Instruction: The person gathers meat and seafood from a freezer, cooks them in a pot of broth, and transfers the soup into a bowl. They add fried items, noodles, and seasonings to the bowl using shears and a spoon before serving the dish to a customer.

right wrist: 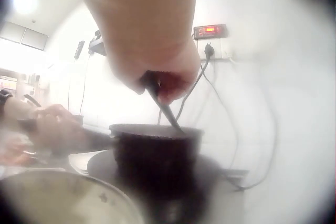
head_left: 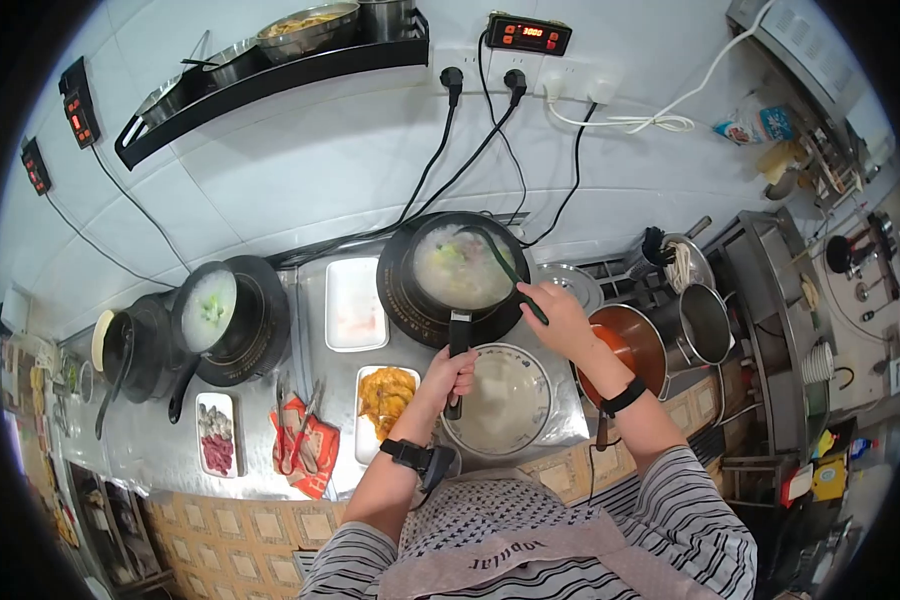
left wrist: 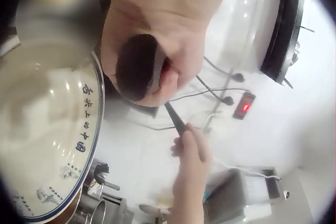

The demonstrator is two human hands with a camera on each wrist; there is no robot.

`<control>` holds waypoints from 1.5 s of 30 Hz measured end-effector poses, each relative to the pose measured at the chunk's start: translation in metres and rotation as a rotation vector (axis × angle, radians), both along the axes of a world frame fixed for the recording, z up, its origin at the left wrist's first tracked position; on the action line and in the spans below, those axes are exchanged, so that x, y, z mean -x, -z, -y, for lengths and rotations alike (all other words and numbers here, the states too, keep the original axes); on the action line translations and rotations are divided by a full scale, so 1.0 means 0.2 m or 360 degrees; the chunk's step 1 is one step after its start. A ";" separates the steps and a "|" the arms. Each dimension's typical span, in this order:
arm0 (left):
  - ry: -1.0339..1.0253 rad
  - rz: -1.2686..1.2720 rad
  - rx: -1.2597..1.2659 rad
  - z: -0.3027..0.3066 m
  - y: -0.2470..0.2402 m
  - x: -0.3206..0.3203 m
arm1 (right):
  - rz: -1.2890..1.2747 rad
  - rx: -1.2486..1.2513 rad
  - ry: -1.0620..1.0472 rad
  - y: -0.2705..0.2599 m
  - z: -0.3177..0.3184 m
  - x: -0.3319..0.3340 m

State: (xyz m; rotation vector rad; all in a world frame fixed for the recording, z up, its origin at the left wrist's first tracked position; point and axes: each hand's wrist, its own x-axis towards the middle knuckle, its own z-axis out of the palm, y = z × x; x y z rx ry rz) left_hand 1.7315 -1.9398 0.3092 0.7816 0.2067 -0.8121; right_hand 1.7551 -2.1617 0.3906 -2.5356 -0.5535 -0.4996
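Note:
A dark saucepan (right wrist: 152,153) sits on a round black induction cooker (head_left: 398,290), holding a pale, cloudy, steaming soup (head_left: 460,275) with yellow and green pieces. My left hand (head_left: 450,378) grips the saucepan's black handle (head_left: 460,335); the handle's end (left wrist: 136,69) shows large in the left wrist view. My right hand (head_left: 560,318) holds a dark long-handled utensil (head_left: 510,268) that slants down into the saucepan. The utensil's lower end is hidden in the soup. Just right of my left hand stands a large white bowl (head_left: 546,400) with whitish contents and a blue rim.
White trays flank the saucepan's left side, one holding orange-yellow food (head_left: 388,398). A second pan (head_left: 180,335) with greens is farther left, near tongs on a red packet (head_left: 322,450). An orange-filled pot (head_left: 650,340) stands right. Cables (head_left: 440,160) hang behind.

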 end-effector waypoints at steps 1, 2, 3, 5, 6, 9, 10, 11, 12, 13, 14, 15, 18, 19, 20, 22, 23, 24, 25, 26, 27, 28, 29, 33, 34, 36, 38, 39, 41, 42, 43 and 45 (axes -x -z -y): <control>0.0023 0.0020 -0.0010 -0.02 0.00 0.01 | -0.0040 -0.0044 0.0033 -0.04 -0.02 0.03; 0.0048 0.0041 -0.0024 -0.05 0.00 0.02 | -0.0079 -0.0093 0.0068 -0.07 -0.03 0.06; 0.0074 0.0060 -0.0040 -0.08 0.00 0.03 | -0.0046 -0.0181 0.0104 -0.09 -0.04 0.08; 0.0132 0.0124 -0.0136 -0.13 -0.07 0.09 | 0.0017 -0.0355 0.0168 -0.11 -0.04 0.15; 0.0158 0.0152 -0.0189 -0.16 -0.10 0.13 | -0.0198 -0.0547 0.0267 -0.12 -0.04 0.19; 0.0246 0.0171 -0.0254 -0.26 -0.18 0.26 | -0.0937 -0.1252 0.0478 -0.26 -0.05 0.37; 0.0260 0.0174 -0.0284 -0.29 -0.21 0.32 | -0.1049 -0.1482 0.0491 -0.29 -0.04 0.42; 0.0271 0.0175 -0.0314 -0.32 -0.25 0.38 | -0.1131 -0.1628 0.0515 -0.30 -0.03 0.46; 0.0277 0.0180 -0.0344 -0.34 -0.27 0.44 | -0.1210 -0.1773 0.0533 -0.32 -0.01 0.50; 0.0329 0.0184 -0.0326 -0.38 -0.28 0.49 | -0.1307 -0.1886 0.0569 -0.33 0.01 0.54; 0.0332 0.0185 -0.0372 -0.40 -0.29 0.55 | -0.1377 -0.1940 0.0577 -0.33 0.04 0.58; 0.0333 0.0184 -0.0418 -0.42 -0.32 0.61 | -0.1416 -0.1992 0.0533 -0.33 0.08 0.62; 0.0299 0.0179 -0.0507 -0.45 -0.35 0.79 | -0.1492 -0.2022 0.0461 -0.37 0.14 0.73; 0.0307 0.0201 -0.0537 -0.46 -0.37 0.84 | -0.1506 -0.2014 0.0447 -0.39 0.16 0.77; 0.0317 0.0223 -0.0569 -0.46 -0.38 0.89 | -0.1509 -0.1970 0.0436 -0.41 0.18 0.80; 0.0283 0.0249 -0.0692 -0.44 -0.40 0.96 | -0.1508 -0.1891 0.0416 -0.45 0.21 0.87; 0.0267 0.0268 -0.0748 -0.43 -0.41 0.99 | -0.1509 -0.1825 0.0450 -0.47 0.23 0.90; 0.0252 0.0287 -0.0803 -0.42 -0.41 1.03 | -0.1510 -0.1758 0.0493 -0.49 0.24 0.94; 0.0272 0.0324 -0.0726 -0.42 -0.38 1.04 | -0.1512 -0.1747 0.0487 -0.48 0.26 0.96; 0.0244 0.0323 -0.0772 -0.42 -0.37 1.07 | -0.1507 -0.1733 0.0481 -0.47 0.29 0.99; 0.0217 0.0327 -0.0816 -0.40 -0.36 1.09 | -0.1487 -0.1732 0.0484 -0.46 0.31 1.01; 0.0194 0.0329 -0.0857 -0.39 -0.36 1.11 | -0.1467 -0.1730 0.0493 -0.44 0.34 1.04; 0.0201 0.0387 -0.0910 -0.37 -0.36 1.12 | -0.1450 -0.1726 0.0503 -0.41 0.35 1.06; 0.0179 0.0587 -0.1088 -0.33 -0.32 1.15 | -0.1350 -0.1686 0.0609 -0.36 0.37 1.12; 0.0169 0.0633 -0.1125 -0.32 -0.30 1.15 | -0.1322 -0.1696 0.0635 -0.35 0.35 1.13; 0.0181 0.0694 -0.1215 -0.30 -0.29 1.15 | -0.1284 -0.1730 0.0659 -0.33 0.34 1.15; 0.0188 0.0757 -0.1303 -0.28 -0.28 1.15 | -0.1268 -0.1773 0.0646 -0.27 0.35 1.15; 0.0185 0.0787 -0.1345 -0.27 -0.28 1.15 | -0.1254 -0.1785 0.0614 -0.24 0.37 1.15; 0.0174 0.0857 -0.1449 -0.26 -0.26 1.15 | -0.1237 -0.1781 0.0630 -0.21 0.37 1.16; 0.0167 0.0895 -0.1512 -0.25 -0.24 1.15 | -0.1233 -0.1778 0.0636 -0.20 0.37 1.16; 0.0159 0.0931 -0.1576 -0.25 -0.23 1.15 | -0.1221 -0.1776 0.0652 -0.20 0.37 1.17; 0.0198 0.0977 -0.1719 -0.24 -0.24 1.15 | -0.1190 -0.1787 0.0651 -0.19 0.35 1.19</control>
